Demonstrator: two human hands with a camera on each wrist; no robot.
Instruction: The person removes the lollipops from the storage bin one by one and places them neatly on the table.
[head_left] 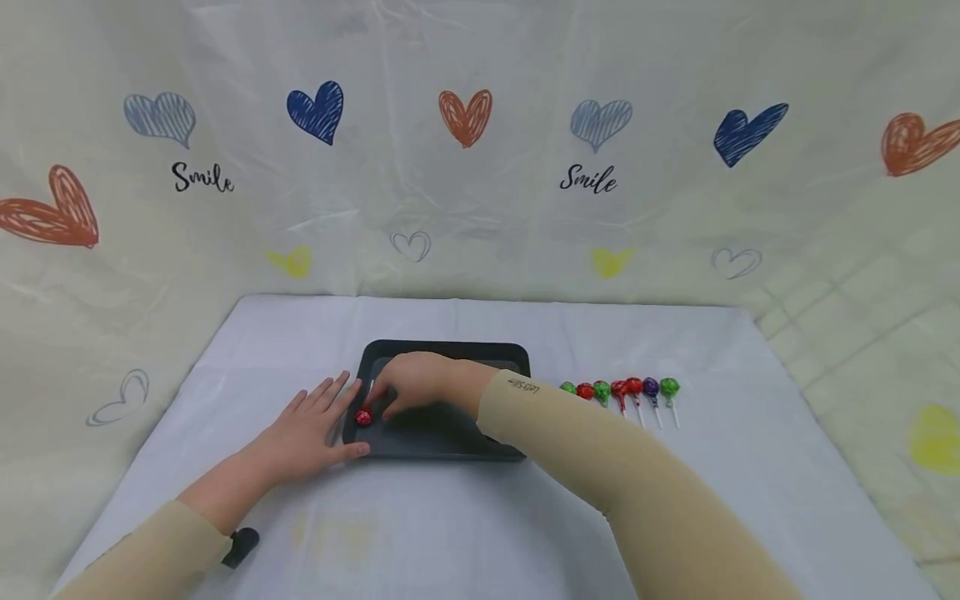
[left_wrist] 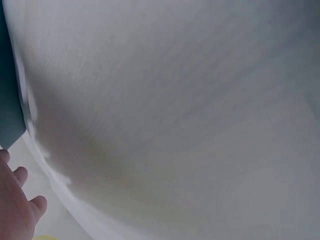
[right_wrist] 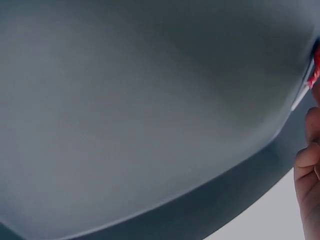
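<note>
A red-wrapped lollipop [head_left: 363,416] lies at the left end of a dark rectangular tray [head_left: 435,456]. My right hand [head_left: 414,385] reaches down over the tray, its index fingertip at the lollipop and the thumb held apart to the right. In the right wrist view, the red wrapper [right_wrist: 317,65] and part of the white stick show beside the fingers [right_wrist: 311,125]; the stick lies outside them. With fingers spread, my left hand [head_left: 307,429] rests at the tray's left side, thumb near the front left corner. Only some of its fingers [left_wrist: 20,175] appear in the left wrist view.
Right of the tray, a row of several lollipops [head_left: 651,387] in green, red and purple wrappers lies on the white tablecloth [head_left: 720,483]; my right forearm hides some sticks. A dark object [head_left: 242,547] shows by the left sleeve. A curtain with hearts [head_left: 465,208] hangs behind.
</note>
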